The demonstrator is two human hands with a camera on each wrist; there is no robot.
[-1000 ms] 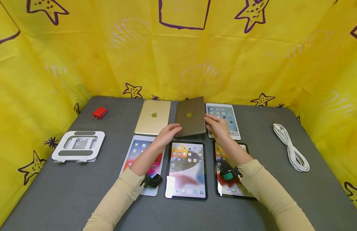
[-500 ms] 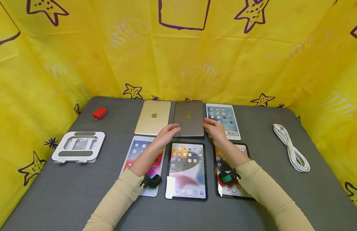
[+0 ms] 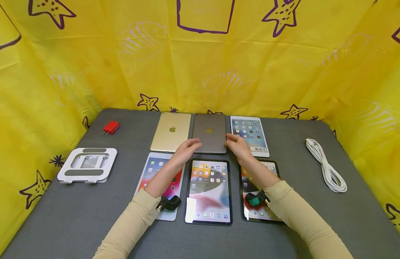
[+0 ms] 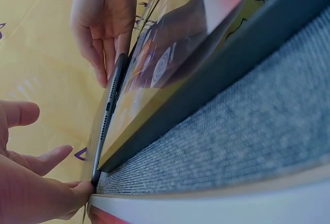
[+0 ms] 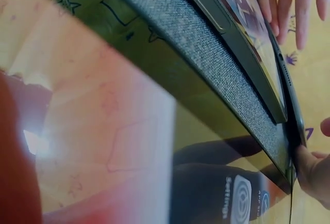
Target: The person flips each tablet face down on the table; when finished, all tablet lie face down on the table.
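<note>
A dark grey tablet (image 3: 209, 122) lies back up, its apple logo showing, in the middle of the far row. At its near left corner is my left hand (image 3: 186, 151), a finger touching the edge in the left wrist view, thumb and other fingers spread apart. My right hand (image 3: 239, 147) rests at the right edge with fingers loosely extended; in the right wrist view its fingertips meet the tablet's corner. To the left lies a gold tablet (image 3: 172, 135), also back up. A white-framed tablet (image 3: 250, 133) with a lit screen lies to the right.
In the near row lie a white tablet (image 3: 154, 167) and a black-framed tablet (image 3: 209, 194), with another black-framed tablet (image 3: 263, 214) under my right forearm. A white folding stand (image 3: 86, 172) and red charger plug (image 3: 111, 127) sit left; a coiled white cable (image 3: 326, 165) lies right.
The dark grey tablet was tilted up on its left-hand side a second ago, then came down flat. It has since slid slightly left, the right hand moving left with it.
</note>
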